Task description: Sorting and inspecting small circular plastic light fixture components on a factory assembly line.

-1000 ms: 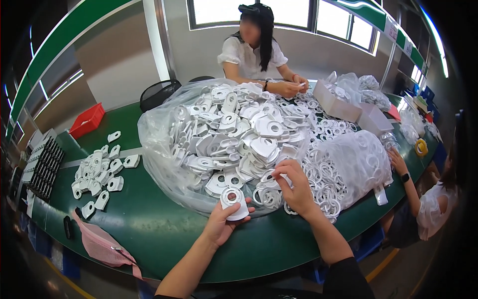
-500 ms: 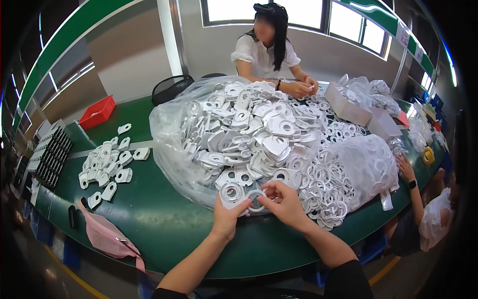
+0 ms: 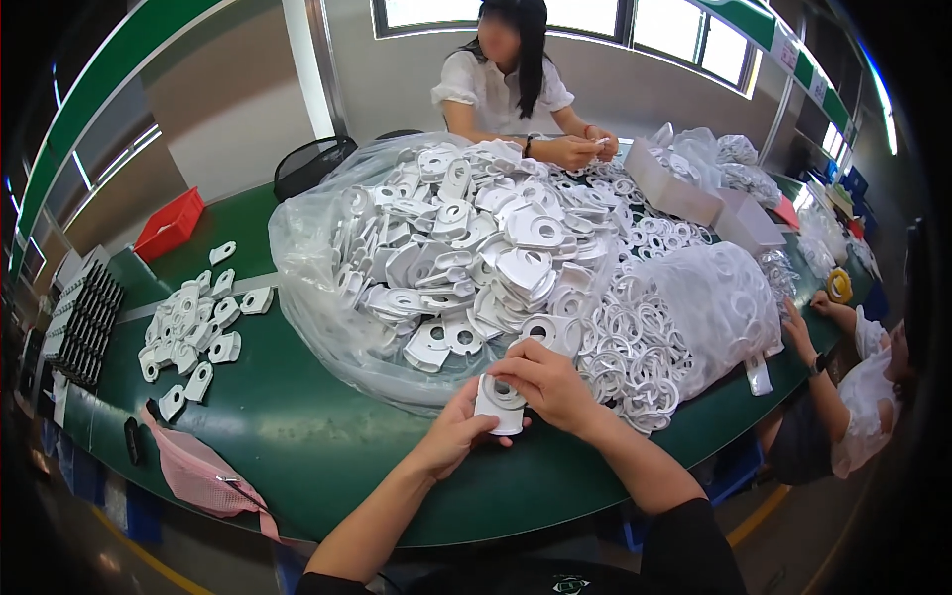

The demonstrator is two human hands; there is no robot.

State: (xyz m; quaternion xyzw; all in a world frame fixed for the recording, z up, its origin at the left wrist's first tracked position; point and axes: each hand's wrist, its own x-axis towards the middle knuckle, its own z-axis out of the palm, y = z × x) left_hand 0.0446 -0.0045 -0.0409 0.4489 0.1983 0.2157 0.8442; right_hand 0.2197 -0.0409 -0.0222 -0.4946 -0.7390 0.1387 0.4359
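Observation:
My left hand is closed on a flat white plastic plate with a round hole, the thumb lying across its lower part. Over the hole sits a white plastic ring, its upper edge pinched by the fingers of my right hand. Whether the ring is seated in the plate or only touches it, I cannot tell. Beyond my hands rises a big heap of similar white plates on a clear plastic bag. To its right lies a heap of loose white rings.
A smaller group of plates lies left on the green table, near a red bin, a black rack and a pink pouch. A bag of rings lies right. Co-workers sit across and at right.
The ring, formerly beside the plate, is now over its hole. My hands have come together, and the plate has turned. The whole view has shifted slightly.

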